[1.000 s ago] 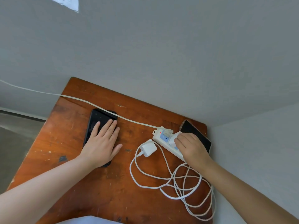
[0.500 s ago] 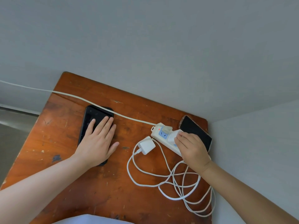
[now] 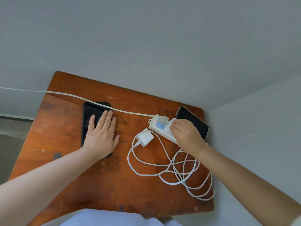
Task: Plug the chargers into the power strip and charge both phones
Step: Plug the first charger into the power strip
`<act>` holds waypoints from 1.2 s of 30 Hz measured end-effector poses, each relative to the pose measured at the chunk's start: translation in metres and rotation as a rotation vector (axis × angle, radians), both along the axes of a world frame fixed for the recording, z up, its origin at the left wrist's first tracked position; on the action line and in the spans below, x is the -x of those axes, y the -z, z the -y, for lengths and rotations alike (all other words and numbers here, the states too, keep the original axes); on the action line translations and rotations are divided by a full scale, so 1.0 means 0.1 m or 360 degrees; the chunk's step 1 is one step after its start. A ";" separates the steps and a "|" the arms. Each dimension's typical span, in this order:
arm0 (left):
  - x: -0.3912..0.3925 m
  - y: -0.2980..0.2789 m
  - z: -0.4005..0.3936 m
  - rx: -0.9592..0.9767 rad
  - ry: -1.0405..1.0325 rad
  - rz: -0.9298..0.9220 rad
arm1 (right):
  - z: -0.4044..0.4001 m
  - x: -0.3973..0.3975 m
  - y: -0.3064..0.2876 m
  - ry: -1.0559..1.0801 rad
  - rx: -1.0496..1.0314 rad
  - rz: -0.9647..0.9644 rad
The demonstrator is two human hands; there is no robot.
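Right hand (image 3: 187, 134) closed over white charger plug on white power strip (image 3: 160, 128) near table's far right corner | left hand (image 3: 100, 136) laid flat on black phone (image 3: 91, 111) | risk: strip could be shoved, second phone (image 3: 193, 120) knocked off table edge.

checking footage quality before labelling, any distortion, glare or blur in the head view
Head view: wide-angle distortion bends the wooden table edges and the wall corner; light is soft and even, shadows faint; no strong glare on the black phone under the left hand; the power strip by the right hand looks slightly soft.
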State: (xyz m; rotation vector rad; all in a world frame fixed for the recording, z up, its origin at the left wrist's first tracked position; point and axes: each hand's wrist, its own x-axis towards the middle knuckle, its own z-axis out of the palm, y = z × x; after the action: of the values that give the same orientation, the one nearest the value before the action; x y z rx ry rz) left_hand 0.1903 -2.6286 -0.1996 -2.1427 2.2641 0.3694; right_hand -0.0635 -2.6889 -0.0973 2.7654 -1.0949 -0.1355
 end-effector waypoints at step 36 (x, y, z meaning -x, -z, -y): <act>-0.03 0.04 0.10 0.0099 0.0241 0.0019 | -0.20 -0.01 0.09 0.0275 0.0021 0.0087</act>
State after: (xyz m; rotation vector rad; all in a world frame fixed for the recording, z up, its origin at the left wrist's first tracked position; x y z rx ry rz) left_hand 0.1929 -2.6381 -0.2040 -1.9770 2.4422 0.2868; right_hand -0.0630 -2.6688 -0.1059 2.6743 -1.3433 -0.0734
